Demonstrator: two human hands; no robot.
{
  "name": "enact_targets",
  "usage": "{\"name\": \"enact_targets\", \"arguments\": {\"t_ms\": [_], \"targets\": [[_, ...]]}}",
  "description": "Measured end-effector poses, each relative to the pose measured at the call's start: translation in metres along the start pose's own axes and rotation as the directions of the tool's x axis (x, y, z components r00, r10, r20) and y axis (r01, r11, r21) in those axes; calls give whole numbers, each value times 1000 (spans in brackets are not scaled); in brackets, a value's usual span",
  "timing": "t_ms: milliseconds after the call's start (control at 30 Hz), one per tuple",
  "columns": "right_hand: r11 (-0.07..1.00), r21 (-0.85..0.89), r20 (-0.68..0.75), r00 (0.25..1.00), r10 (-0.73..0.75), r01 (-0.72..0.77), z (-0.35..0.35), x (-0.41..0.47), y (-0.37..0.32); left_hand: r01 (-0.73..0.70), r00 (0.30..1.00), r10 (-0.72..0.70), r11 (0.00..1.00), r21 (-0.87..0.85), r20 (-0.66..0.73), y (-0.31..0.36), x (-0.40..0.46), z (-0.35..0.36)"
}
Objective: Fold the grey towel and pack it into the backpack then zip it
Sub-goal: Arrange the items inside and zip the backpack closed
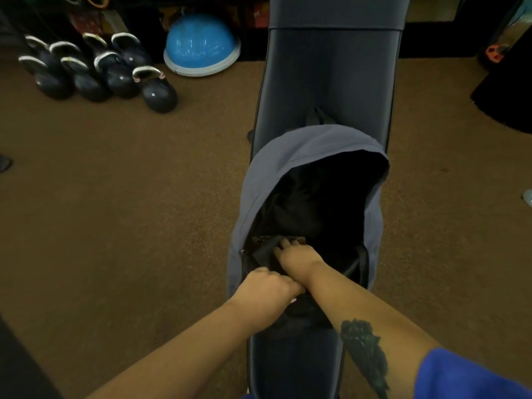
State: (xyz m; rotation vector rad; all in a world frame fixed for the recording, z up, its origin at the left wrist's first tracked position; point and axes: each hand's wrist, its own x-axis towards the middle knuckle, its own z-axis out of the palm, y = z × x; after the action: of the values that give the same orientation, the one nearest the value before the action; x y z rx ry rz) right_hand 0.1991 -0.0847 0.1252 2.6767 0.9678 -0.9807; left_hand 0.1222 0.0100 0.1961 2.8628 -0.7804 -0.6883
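Your grey backpack (305,156) lies on the dark padded bench (331,76), its main opening gaping wide over a black interior. Your left hand (270,289) is closed in a fist on the near edge of the opening. Your right hand (296,256) reaches inside, fingers pressed onto dark fabric; you cannot tell whether they grip it, or whether that fabric is the towel. Kettlebells (115,73) and a blue balance dome (201,44) sit on the brown carpet (129,197), well apart.
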Motion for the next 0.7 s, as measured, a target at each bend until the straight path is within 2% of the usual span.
{"name": "enact_targets", "arguments": {"t_ms": [100, 233, 367, 467, 567, 700], "targets": [[999, 35, -100, 995, -8, 11, 3, -4, -3, -33, 999, 33, 999, -3, 16, 1, 0, 0], [999, 33, -172, 984, 36, -31, 0, -19, 4, -55, 998, 53, 997, -51, -36, 1, -5, 7], [982, 141, -235, 959, 155, -124, -12, -53, 31, -60, 998, 57, 995, -78, -40, 0, -11, 13], [929, 277, -221, 924, 311, -246, -16, -80, 58, -74, 997, 72, 993, -93, -25, 1, -18, 17], [832, 441, -158, 884, 441, -336, -12, -98, 75, -101, 995, 98, 990, -94, -30, 6, -26, 16], [768, 512, -109, 858, 502, -385, -7, -103, 75, -116, 993, 115, 988, -101, -18, 14, -32, 15]]}}
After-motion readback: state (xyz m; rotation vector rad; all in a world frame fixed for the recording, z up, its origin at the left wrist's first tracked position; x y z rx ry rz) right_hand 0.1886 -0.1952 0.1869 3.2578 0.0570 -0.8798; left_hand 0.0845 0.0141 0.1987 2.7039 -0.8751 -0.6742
